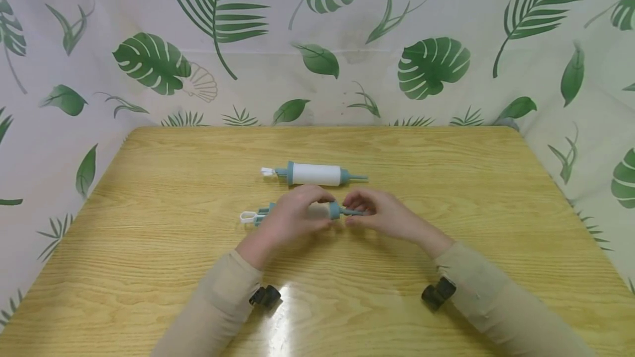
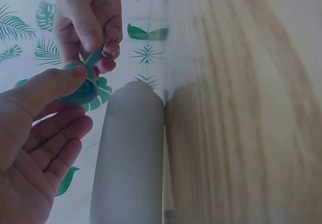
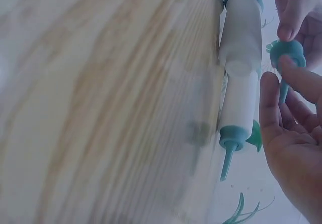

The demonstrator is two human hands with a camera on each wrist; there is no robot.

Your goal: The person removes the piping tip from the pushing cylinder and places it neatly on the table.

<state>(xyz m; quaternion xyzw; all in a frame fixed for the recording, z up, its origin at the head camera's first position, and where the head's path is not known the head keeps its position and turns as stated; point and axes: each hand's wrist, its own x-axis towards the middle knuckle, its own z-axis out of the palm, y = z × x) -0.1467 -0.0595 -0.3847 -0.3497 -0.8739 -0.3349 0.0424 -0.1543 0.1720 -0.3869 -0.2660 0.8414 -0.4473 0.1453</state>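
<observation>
Both hands meet over a teal nozzle cap (image 1: 334,211), a rounded collar with a thin spout, held off the table. My left hand (image 1: 297,214) pinches the collar, its thumb on top in the left wrist view. From the other side my right hand (image 1: 382,214) holds the cap by its spout (image 2: 94,57), thumb near the collar in the right wrist view. Under the hands lies a white syringe-like barrel (image 2: 131,153), its near end without a cap. A teal plunger end with a white loop handle (image 1: 248,217) sticks out left of my left hand.
Behind the hands a second white-barrelled syringe (image 1: 316,174) lies on the wooden table (image 1: 173,169), with teal ends, a spout pointing right and a white handle at left. A leaf-patterned cloth (image 1: 347,87) hangs around the back and sides.
</observation>
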